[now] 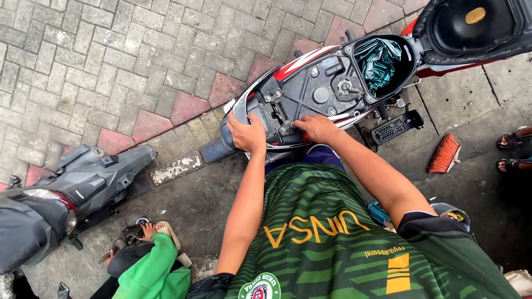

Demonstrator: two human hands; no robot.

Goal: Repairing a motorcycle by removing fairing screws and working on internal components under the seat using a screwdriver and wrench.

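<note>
From the head camera, you look down at a scooter parked on grey and red paving. Its seat is flipped up, and the black frame under it shows. A dark green bag sits in the round box below the seat.

Both hands rest on the back end of the scooter, a little apart from each other. The left hand lies on the tail, with its fingers curled over the edge. The right hand is just beside it, with its fingertips pressed on a small part of the black frame. I cannot tell if it is pinching anything.

An orange brush lies on the ground to the right. Near it are another person's feet in sandals. A second, grey scooter stands at the left. Below it, someone in a green sleeve crouches on the ground.
</note>
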